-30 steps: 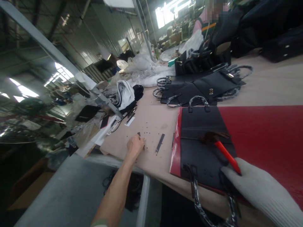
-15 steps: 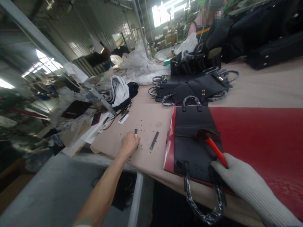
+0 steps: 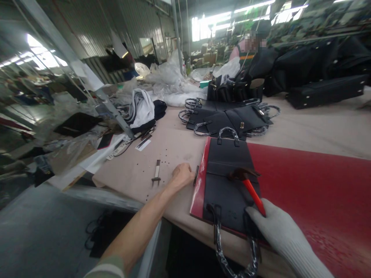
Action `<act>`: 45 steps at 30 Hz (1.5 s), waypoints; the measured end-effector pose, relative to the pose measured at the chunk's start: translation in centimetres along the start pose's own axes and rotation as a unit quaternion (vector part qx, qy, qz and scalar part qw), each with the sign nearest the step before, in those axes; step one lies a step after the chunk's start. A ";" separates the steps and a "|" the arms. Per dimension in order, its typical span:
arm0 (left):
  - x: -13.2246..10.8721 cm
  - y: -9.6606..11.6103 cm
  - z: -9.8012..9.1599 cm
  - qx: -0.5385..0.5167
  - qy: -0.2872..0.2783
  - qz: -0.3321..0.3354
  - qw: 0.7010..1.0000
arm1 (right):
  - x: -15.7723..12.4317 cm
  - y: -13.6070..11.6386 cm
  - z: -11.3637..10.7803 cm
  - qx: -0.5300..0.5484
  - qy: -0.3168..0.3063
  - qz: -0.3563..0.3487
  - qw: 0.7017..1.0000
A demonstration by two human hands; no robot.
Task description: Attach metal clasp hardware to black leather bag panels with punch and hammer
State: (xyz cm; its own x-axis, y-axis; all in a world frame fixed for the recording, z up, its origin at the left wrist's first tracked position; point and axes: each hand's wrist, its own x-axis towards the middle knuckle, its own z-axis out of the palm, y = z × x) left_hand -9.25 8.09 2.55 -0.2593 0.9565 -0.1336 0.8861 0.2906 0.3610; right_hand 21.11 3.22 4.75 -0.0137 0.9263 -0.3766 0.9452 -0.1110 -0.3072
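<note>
My bare left hand (image 3: 183,174) is low over the table with fingers curled; whatever is in them is hidden. Just right of it, a thin dark rod (image 3: 196,175) lies beside the red board (image 3: 301,173). Left of the hand rests a two-pronged metal tool (image 3: 157,173). My gloved right hand (image 3: 274,222) grips the red handle of a hammer (image 3: 252,195), its dark head over a flat black leather bag panel (image 3: 228,181). The panel lies on the board, its plastic-wrapped handle (image 3: 223,255) hanging over the table's front edge.
Several black bag panels with wrapped handles (image 3: 228,117) lie stacked farther back. Black bags (image 3: 234,88) stand behind them. Grey and white cloth (image 3: 142,108) and a metal post (image 3: 116,112) are at left. Small dark bits (image 3: 165,156) dot the table. Another person (image 3: 242,48) is beyond.
My left hand has let go of the two-pronged tool and moved right, to where a flat metal strip lay; the strip is now hidden. The right hand keeps the hammer. The view has shifted slightly.
</note>
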 end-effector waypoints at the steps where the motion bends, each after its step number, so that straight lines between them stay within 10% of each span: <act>1: 0.0 -0.4 -0.2 0.009 0.006 0.000 1.000 | 0.0 0.1 0.1 0.000 0.001 -0.001 1.000; 27: 0.2 0.9 -1.9 -0.104 -0.053 -0.006 0.993 | -1.3 -0.9 -0.3 0.015 0.035 0.018 0.999; 29: -1.5 1.3 -2.0 -0.286 -0.067 -0.004 0.956 | -1.3 -0.8 -0.2 0.019 0.035 0.018 0.999; 32: -4.9 3.1 -1.2 -0.560 -0.136 0.003 0.817 | -1.2 -0.6 0.0 0.020 0.038 0.017 0.999; 37: -9.1 6.9 2.4 -0.690 -0.154 0.032 0.707 | -1.3 -0.6 0.1 0.015 0.043 0.018 0.999; 45: -9.7 7.1 4.1 -0.586 -0.161 0.091 0.789 | -1.3 -0.7 0.1 0.016 0.046 0.014 0.999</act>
State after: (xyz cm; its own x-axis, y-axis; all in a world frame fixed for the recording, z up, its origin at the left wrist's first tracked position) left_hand 1.09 0.78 2.62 0.1100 0.9840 -0.1400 -0.1156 0.1526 0.9815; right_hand 20.47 2.03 5.42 0.0449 0.9517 -0.3038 0.9335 -0.1483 -0.3265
